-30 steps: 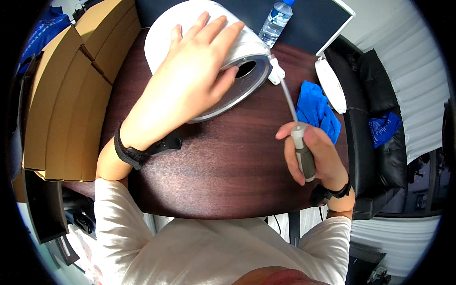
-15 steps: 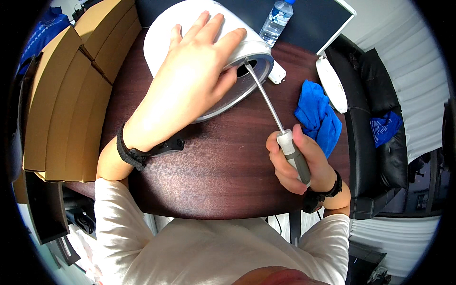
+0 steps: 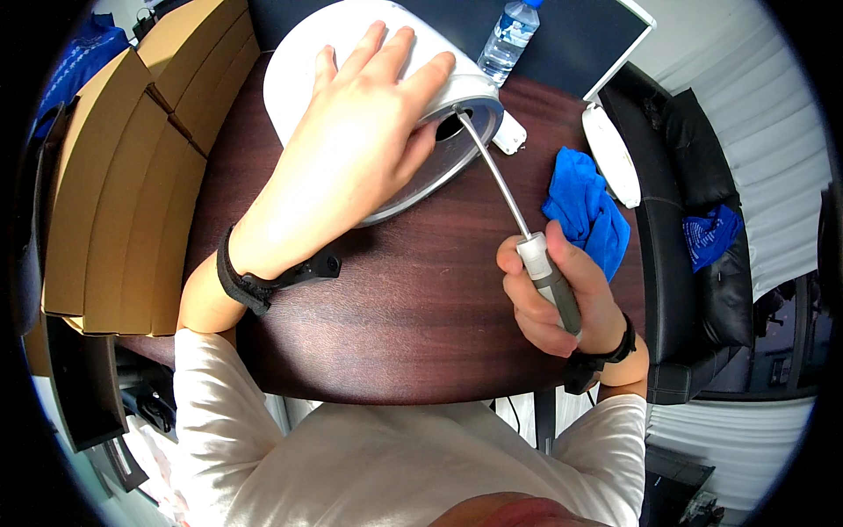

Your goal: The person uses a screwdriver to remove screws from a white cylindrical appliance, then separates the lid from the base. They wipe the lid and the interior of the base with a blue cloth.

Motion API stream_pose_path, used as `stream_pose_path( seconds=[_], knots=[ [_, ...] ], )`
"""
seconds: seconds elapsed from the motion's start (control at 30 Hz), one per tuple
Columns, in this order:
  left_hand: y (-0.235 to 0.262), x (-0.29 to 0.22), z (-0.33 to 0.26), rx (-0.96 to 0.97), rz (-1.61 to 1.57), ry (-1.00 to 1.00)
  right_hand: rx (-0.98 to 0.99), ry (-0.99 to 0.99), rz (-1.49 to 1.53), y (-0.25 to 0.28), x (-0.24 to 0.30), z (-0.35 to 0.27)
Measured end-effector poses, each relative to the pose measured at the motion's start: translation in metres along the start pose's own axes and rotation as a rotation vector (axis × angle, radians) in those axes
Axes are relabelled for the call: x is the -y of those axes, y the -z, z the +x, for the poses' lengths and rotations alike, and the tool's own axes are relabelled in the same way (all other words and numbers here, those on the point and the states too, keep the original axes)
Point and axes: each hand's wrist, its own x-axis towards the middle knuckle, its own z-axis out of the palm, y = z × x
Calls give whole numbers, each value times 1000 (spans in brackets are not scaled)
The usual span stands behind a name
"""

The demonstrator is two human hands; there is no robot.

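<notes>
A large white round appliance (image 3: 299, 61) lies on its side on the dark wooden table (image 3: 413, 307), its metal-rimmed underside facing me. My left hand (image 3: 364, 132) rests flat on top of it with the fingers spread. My right hand (image 3: 558, 299) grips the grey handle of a long screwdriver (image 3: 496, 176). The screwdriver's metal shaft slants up and left, and its tip sits at a dark hole in the appliance's underside. Both wrists wear black bands.
A blue cloth (image 3: 584, 211) lies right of the screwdriver. A small white block (image 3: 509, 133) and a white oval part (image 3: 612, 154) lie near it. A water bottle (image 3: 507, 39) stands at the back. Cardboard boxes (image 3: 114, 176) line the left edge; a black seat (image 3: 694, 202) is at the right.
My right hand swung the screwdriver left, from beside the small white block to the hole in the appliance's underside. My left hand stayed flat on the appliance.
</notes>
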Motion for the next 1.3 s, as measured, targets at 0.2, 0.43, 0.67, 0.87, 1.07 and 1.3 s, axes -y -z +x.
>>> stream_pose_path(
  seconds=[0.2, 0.43, 0.67, 0.87, 1.07, 1.3],
  knots=[
    [-4, 1, 0, -28, 27, 5, -197, -45, -554, -17, 30, -4],
    [-4, 1, 2, -27, 21, 5, -657, 474, -2108, -22, 28, -2],
    [-6, -5, -2, -53, 18, -5, -540, 140, -1468, -29, 37, -10],
    [-6, 0, 0, -59, 8, -15, -375, 50, -796, -10, 31, -15],
    [-7, -2, 0, -59, 17, 6, -281, 53, -748, -2, 32, -11],
    [-5, -4, -1, -45, 26, -2, -291, 47, -733, 1, 32, -10]
  ],
)
